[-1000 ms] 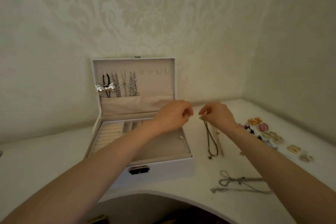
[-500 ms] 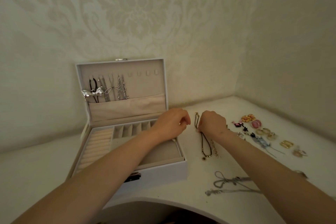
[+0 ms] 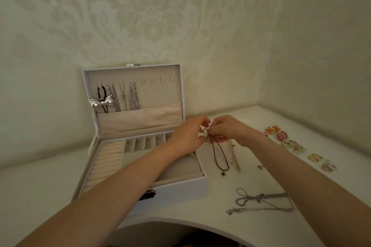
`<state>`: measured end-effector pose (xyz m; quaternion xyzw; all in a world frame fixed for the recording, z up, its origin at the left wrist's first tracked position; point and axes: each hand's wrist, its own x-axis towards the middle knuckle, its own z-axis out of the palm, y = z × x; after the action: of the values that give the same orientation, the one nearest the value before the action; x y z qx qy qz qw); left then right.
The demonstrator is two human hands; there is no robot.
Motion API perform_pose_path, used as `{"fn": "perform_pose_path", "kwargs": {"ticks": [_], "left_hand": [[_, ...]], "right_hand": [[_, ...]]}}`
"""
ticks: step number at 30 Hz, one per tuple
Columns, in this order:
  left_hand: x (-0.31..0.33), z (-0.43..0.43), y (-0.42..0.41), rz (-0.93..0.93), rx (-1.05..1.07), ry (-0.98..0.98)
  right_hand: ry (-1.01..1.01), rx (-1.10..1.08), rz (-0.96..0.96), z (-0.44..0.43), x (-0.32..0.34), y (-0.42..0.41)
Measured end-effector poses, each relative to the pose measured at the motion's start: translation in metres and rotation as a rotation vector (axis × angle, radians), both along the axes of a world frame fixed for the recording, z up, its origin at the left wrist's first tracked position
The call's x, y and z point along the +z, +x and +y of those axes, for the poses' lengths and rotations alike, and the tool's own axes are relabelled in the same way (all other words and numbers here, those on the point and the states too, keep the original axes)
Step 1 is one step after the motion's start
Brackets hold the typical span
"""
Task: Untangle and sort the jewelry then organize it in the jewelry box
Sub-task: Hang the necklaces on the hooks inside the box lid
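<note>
A white jewelry box [image 3: 180, 192] stands open on the left of the white tabletop [image 3: 40, 186], its lid upright against the patterned wall. A silver bow pendant [image 3: 100, 102] on a black cord and several silver chains [image 3: 133, 96] hang from the lid's left hooks, and ring rolls [image 3: 106, 162] fill the tray's left side. Over the box's right rear corner the left hand [image 3: 188, 136] meets the right hand [image 3: 230, 130]. Each grip is narrow, fingertips pinching the top loop of a dark necklace [image 3: 222, 173]. The necklace hangs down just right of the box, its pendant end at the tabletop. A pale beaded chain [image 3: 234, 158] lies just beside it, and tangled silver chains [image 3: 263, 202] lie nearer the front edge. Farther right runs a row of earrings [image 3: 282, 136], pink and gold.
</note>
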<state>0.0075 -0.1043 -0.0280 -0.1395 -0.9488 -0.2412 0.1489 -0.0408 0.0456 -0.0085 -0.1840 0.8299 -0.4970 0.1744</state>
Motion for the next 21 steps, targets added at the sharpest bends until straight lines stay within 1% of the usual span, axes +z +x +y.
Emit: {"fn": "perform_pose_path", "kwargs": {"ticks": [4,7,12,15,18,21], "left_hand": [[0.002,0.000,0.001,-0.050,-0.007,0.113],[0.002,-0.002,0.000,-0.008,0.015,0.155],[0.007,-0.006,-0.001,0.049,0.022,0.298],[0.007,-0.008,-0.002,0.045,0.026,0.415],[0.009,-0.008,-0.001,0.003,0.021,0.524],[0.011,-0.005,0.000,-0.052,-0.007,0.528]], "right_hand": [[-0.098,0.049,0.002,0.003,0.008,-0.001],[-0.209,0.068,-0.041,0.003,0.010,-0.005],[-0.413,0.105,-0.090,0.002,0.019,-0.007],[-0.462,0.126,-0.081,0.000,0.025,-0.006],[-0.493,0.124,-0.051,-0.004,0.031,-0.005],[-0.542,0.123,-0.038,-0.008,0.039,-0.003]]}}
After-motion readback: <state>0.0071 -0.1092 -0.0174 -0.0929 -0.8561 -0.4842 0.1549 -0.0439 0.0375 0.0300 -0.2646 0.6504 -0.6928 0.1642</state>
